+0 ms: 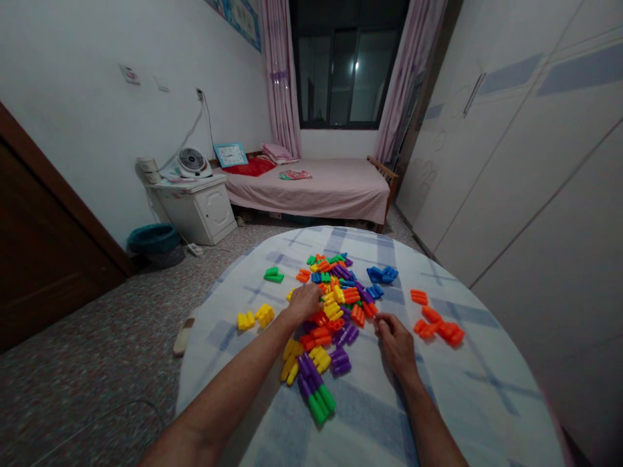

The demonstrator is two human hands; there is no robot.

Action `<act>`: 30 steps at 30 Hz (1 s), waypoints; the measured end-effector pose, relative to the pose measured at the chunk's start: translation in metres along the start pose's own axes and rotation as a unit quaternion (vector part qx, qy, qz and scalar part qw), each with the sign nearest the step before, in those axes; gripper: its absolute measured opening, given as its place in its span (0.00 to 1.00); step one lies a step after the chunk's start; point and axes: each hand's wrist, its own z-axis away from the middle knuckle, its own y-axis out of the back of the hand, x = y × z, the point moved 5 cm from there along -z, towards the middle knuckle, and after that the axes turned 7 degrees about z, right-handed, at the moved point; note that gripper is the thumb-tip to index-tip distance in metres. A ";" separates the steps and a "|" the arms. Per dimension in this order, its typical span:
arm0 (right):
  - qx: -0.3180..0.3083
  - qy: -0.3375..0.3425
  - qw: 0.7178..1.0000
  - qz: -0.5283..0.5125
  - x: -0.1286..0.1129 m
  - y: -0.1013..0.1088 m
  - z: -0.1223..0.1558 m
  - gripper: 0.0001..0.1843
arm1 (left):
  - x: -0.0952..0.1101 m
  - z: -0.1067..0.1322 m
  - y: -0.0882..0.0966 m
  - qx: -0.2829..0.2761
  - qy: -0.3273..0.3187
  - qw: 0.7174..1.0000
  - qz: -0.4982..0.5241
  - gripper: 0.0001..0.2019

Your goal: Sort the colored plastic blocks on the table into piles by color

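A heap of bright plastic building blocks, shaped like joined tubes, lies mid-table in orange, yellow, purple, green and blue. My left hand reaches into the heap's left side with curled fingers; whatever they hold is hidden. At the heap's right edge is my right hand, its thumb and fingers drawn together beside an orange block. I cannot make out what sits between those fingertips. Nearer to me, a purple block joined to a green block lies close to yellow blocks and a purple block.
Small single-colour groups lie around the heap: blue blocks, orange blocks, yellow blocks and green blocks. A checked cloth covers the round table. Beyond it stand a bed, a white cabinet and a bin.
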 end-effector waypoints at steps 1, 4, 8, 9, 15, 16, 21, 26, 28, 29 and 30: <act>0.001 0.001 1.000 0.000 0.001 0.000 -0.001 0.16 | 0.000 -0.001 0.000 -0.006 -0.001 1.000 0.001 0.13; 0.004 0.002 1.000 -0.002 0.003 0.000 -0.002 0.16 | 0.001 -0.005 -0.002 -0.019 -0.002 1.000 0.007 0.13; 0.004 0.003 1.000 -0.002 0.001 0.001 -0.001 0.16 | 0.002 -0.006 -0.004 -0.013 -0.007 0.999 0.029 0.13; 0.003 0.003 1.000 0.001 0.000 0.001 -0.001 0.16 | 0.002 -0.005 -0.004 -0.010 -0.009 0.999 0.037 0.13; 0.004 0.005 1.000 0.007 -0.006 0.002 0.001 0.16 | -0.007 -0.006 -0.003 0.005 -0.013 0.993 0.114 0.14; 0.003 0.005 1.000 0.008 -0.006 0.002 0.001 0.16 | -0.010 -0.007 -0.001 0.006 -0.012 0.991 0.131 0.15; 0.000 0.008 1.000 0.008 -0.005 0.002 0.000 0.16 | -0.049 -0.008 0.026 0.089 0.039 0.973 0.211 0.17; -0.002 0.005 1.000 0.003 -0.003 0.001 0.000 0.16 | -0.121 -0.007 0.040 0.156 0.158 0.953 0.204 0.16; 0.000 0.003 1.000 0.005 -0.003 0.001 0.000 0.16 | -0.144 -0.008 0.038 0.159 0.193 0.948 0.198 0.14; 0.000 0.002 1.000 0.007 -0.003 0.001 0.000 0.16 | -0.153 -0.009 0.036 0.161 0.205 0.945 0.197 0.14; 0.000 0.000 1.000 0.009 -0.003 0.001 0.000 0.17 | -0.159 -0.010 0.034 0.164 0.213 0.943 0.196 0.13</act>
